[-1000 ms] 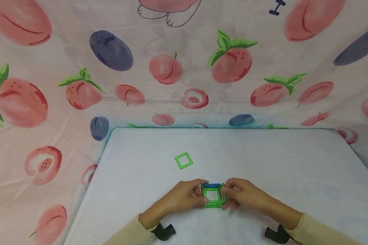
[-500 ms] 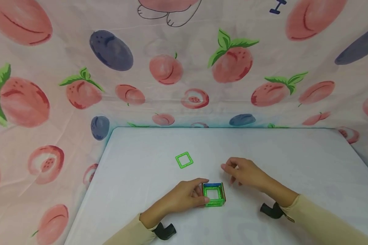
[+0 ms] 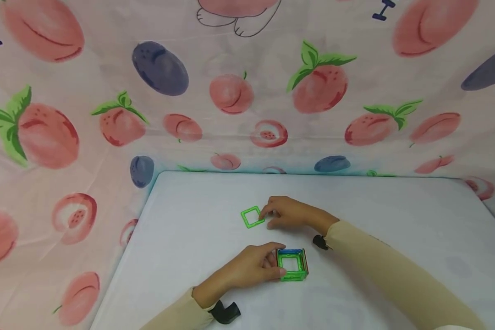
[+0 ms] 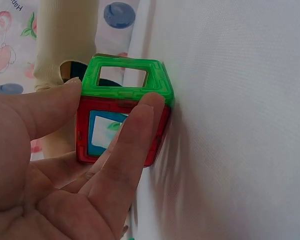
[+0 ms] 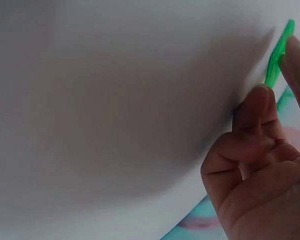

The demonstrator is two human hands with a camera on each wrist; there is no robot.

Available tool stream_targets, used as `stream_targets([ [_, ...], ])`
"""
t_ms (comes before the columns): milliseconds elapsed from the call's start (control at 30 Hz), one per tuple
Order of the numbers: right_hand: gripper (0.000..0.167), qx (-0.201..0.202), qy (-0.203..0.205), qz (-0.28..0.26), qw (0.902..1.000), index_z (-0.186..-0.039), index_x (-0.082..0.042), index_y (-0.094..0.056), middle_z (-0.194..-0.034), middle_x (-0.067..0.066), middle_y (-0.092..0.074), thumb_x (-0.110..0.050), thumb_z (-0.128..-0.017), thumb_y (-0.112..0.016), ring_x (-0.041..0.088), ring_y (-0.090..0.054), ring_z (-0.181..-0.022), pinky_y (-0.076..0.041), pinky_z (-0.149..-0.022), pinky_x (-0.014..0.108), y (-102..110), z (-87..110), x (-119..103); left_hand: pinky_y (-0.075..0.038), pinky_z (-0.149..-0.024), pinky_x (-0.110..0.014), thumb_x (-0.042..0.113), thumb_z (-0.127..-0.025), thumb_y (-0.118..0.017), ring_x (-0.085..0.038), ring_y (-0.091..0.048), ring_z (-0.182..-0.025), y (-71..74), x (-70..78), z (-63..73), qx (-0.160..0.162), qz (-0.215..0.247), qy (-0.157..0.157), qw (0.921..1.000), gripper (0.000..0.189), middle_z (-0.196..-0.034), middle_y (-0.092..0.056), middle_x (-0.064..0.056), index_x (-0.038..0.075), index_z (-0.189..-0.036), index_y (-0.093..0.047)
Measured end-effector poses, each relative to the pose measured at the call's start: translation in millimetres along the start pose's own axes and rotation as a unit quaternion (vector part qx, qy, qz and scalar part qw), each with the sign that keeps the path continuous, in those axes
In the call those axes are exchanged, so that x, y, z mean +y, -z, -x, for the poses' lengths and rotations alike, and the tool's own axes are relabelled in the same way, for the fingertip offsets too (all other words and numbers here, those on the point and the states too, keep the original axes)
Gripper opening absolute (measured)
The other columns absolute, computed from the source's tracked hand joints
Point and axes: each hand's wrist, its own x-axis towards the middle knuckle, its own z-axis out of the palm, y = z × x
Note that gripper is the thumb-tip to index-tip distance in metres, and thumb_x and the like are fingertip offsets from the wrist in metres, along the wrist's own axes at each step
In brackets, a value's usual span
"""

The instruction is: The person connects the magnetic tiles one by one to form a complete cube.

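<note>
My left hand [image 3: 255, 266] grips a small cube of magnetic tiles [image 3: 294, 276] on the white table, thumb and fingers across its left part. In the left wrist view the cube [image 4: 122, 100] has a green face, a red face and blue beyond; the thumb and fingertips press its edges. Farther back, a single green square magnetic tile [image 3: 248, 224] lies flat. My right hand [image 3: 288, 213] has its fingertips at this tile's right edge. In the right wrist view the tile [image 5: 274, 67], seen nearly edge-on, sits between the fingertips of the right hand [image 5: 260, 165].
The white table [image 3: 396, 238] extends around both hands. A fruit-printed cloth [image 3: 231, 55] hangs behind and at the sides. A black wrist device [image 3: 226, 312] sits at the left sleeve, and another [image 3: 320, 242] at the right sleeve.
My right hand has let go of the cube's right side and moved up and left to the loose green tile. The left hand keeps its hold on the cube.
</note>
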Motion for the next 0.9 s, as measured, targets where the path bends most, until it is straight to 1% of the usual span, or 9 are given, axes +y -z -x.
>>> stream_targets([
  [67, 0.019, -0.006, -0.005, 0.029, 0.9995, -0.108, -0.024, -0.075, -0.096, -0.004, -0.06, -0.025, -0.09, -0.08, 0.011, -0.05, -0.087, -0.045, -0.08, 0.028, -3.1, -1.5, -1.8, -0.05, -0.074, -0.016, 0.029, -0.097, -0.072, 0.005, -0.067, -0.073, -0.1, 1.1, 0.2, -0.001, -0.001, 0.0, 1.0, 0.056, -0.09, -0.07, 0.01, 0.008, -0.145, -0.052],
  [133, 0.013, -0.009, -0.022, 0.063, 0.9978, -0.098, -0.024, -0.073, -0.09, -0.006, -0.056, -0.028, -0.088, -0.081, 0.01, -0.048, -0.083, -0.044, -0.077, 0.027, -5.7, 1.7, -2.6, -0.05, -0.074, -0.016, 0.028, -0.097, -0.072, 0.005, -0.066, -0.073, -0.2, 1.8, 0.3, -0.002, -0.002, 0.0, 1.0, 0.057, -0.09, -0.069, 0.01, 0.007, -0.145, -0.052],
  [267, 0.018, -0.002, -0.074, 0.102, 0.9921, -0.081, -0.023, -0.067, -0.081, -0.007, -0.053, -0.03, -0.088, -0.081, 0.01, -0.047, -0.075, -0.043, -0.069, 0.026, -5.5, 22.9, -1.6, -0.05, -0.072, -0.016, 0.028, -0.097, -0.072, 0.005, -0.066, -0.073, -0.8, 2.5, 0.4, 0.003, -0.008, 0.003, 1.0, 0.058, -0.09, -0.068, 0.012, 0.006, -0.147, -0.05],
  [367, 0.019, 0.025, -0.1, 0.081, 0.9914, -0.079, -0.022, -0.066, -0.078, -0.008, -0.053, -0.028, -0.09, -0.08, 0.008, -0.047, -0.071, -0.042, -0.064, 0.025, -1.4, 47.6, 1.8, -0.05, -0.07, -0.016, 0.028, -0.098, -0.071, 0.006, -0.065, -0.073, -1.1, 2.5, 0.1, 0.013, -0.019, 0.001, 0.9997, 0.059, -0.093, -0.069, 0.011, 0.005, -0.147, -0.049],
  [467, 0.014, 0.074, -0.086, 0.028, 0.9932, -0.082, -0.021, -0.069, -0.075, -0.008, -0.052, -0.025, -0.09, -0.079, 0.007, -0.046, -0.068, -0.04, -0.062, 0.023, 5.2, 74.3, -0.7, -0.05, -0.069, -0.016, 0.028, -0.098, -0.07, 0.007, -0.065, -0.072, -1.6, 2.4, -0.2, 0.021, -0.024, 0.002, 0.9995, 0.059, -0.097, -0.07, 0.009, 0.006, -0.148, -0.049],
  [567, 0.011, 0.099, -0.057, -0.038, 0.9927, -0.086, -0.02, -0.069, -0.072, -0.009, -0.049, -0.023, -0.091, -0.079, 0.005, -0.045, -0.066, -0.039, -0.06, 0.022, 10.4, 97.9, -18.3, -0.05, -0.069, -0.016, 0.028, -0.098, -0.07, 0.006, -0.066, -0.073, -2.6, 2.4, 0.4, 0.021, -0.019, 0.007, 0.9996, 0.059, -0.099, -0.071, 0.008, 0.006, -0.148, -0.049],
  [667, 0.013, 0.088, -0.041, -0.069, 0.9929, -0.085, -0.022, -0.068, -0.072, -0.01, -0.048, -0.025, -0.091, -0.079, 0.003, -0.045, -0.066, -0.04, -0.058, 0.022, 9.1, 115.4, -45.7, -0.051, -0.069, -0.017, 0.029, -0.098, -0.07, 0.004, -0.067, -0.074, -3.3, 2.3, 1.5, 0.019, -0.009, 0.013, 0.9997, 0.059, -0.099, -0.072, 0.008, 0.007, -0.148, -0.049],
  [800, 0.018, 0.062, -0.053, -0.032, 0.9962, -0.08, -0.026, -0.064, -0.076, -0.014, -0.049, -0.029, -0.089, -0.08, 0.001, -0.045, -0.069, -0.04, -0.06, 0.021, -1.6, 125.8, -76.0, -0.052, -0.069, -0.018, 0.03, -0.096, -0.073, 0.002, -0.068, -0.075, -3.2, 1.2, 2.6, 0.019, -0.005, 0.018, 0.9997, 0.057, -0.1, -0.071, 0.009, 0.011, -0.145, -0.052],
  [900, 0.023, 0.055, -0.072, 0.018, 0.9958, -0.076, -0.028, -0.062, -0.076, -0.016, -0.048, -0.031, -0.085, -0.082, 0.001, -0.044, -0.069, -0.039, -0.059, 0.021, -11.6, 126.0, -87.2, -0.052, -0.07, -0.019, 0.03, -0.093, -0.077, 0.003, -0.068, -0.078, -2.6, 0.1, 3.5, 0.015, -0.002, 0.02, 0.9997, 0.059, -0.106, -0.07, 0.008, 0.015, -0.144, -0.053],
])
